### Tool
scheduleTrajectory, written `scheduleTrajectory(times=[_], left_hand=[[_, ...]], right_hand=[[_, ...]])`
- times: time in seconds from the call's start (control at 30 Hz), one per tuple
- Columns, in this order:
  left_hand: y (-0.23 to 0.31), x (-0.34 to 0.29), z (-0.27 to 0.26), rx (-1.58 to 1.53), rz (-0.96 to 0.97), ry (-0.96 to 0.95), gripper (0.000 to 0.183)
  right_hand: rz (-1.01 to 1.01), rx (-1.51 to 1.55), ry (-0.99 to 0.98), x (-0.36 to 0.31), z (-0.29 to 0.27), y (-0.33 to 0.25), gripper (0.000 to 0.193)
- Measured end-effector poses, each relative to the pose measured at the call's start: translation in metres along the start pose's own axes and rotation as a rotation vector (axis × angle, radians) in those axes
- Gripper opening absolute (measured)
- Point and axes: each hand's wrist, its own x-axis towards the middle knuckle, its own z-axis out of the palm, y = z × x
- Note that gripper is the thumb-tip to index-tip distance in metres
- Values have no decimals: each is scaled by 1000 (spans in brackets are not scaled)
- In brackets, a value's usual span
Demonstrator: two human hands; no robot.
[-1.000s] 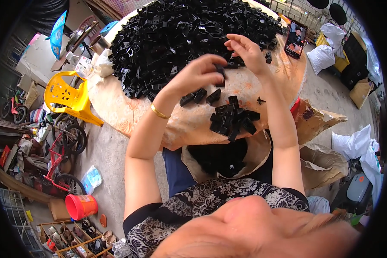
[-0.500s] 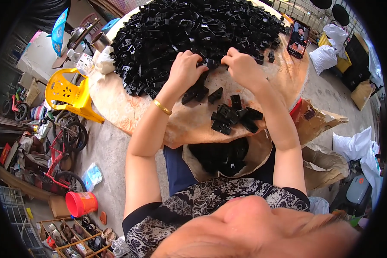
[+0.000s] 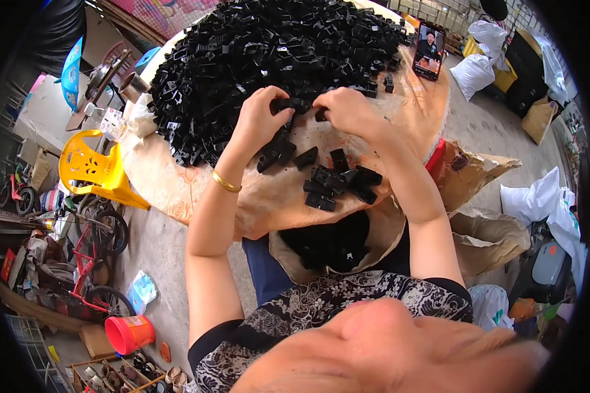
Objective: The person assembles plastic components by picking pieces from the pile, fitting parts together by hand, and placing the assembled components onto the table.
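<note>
A heap of small black plastic parts [image 3: 242,59] covers the far side of the round table. At its near edge, my left hand [image 3: 261,121] pinches a black plastic part [image 3: 294,105] between thumb and fingers. Just to the right, my right hand [image 3: 349,112] is closed, with a small dark part [image 3: 320,115] at its fingertips. The two hands are close together but apart. Between my forearms lies a loose cluster of black parts [image 3: 328,180] near the table edge. More parts [image 3: 278,152] lie beneath my left hand.
A brown paper bag [image 3: 387,229] with black parts inside stands below the table's near edge. The table's orange patterned cover [image 3: 170,183] shows at the left. A propped phone [image 3: 429,52] stands at the right; a yellow chair [image 3: 88,160] is left, torn paper bags [image 3: 482,173] right.
The whole view has shifted, so the table sits further left and lower. My hands remain near the heap's edge; a dark part now shows at my right fingertips.
</note>
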Motion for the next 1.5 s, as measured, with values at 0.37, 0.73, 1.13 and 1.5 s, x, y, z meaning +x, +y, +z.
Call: scheduleTrajectory(times=[0.37, 0.73, 1.13, 1.5], left_hand=[[-3, 2, 14, -1301, -453, -96, 23], [16, 1, 10, -999, -365, 1, 33], [13, -1, 5, -879, -306, 53, 30], [16, -5, 12, -1380, -442, 55, 29]], right_hand=[[-105, 724, 650, 7, 2, -30, 21], [-122, 1198, 654, 11, 7, -29, 21], [-139, 974, 516, 1, -5, -31, 26], [-302, 377, 672, -2, -7, -41, 42]])
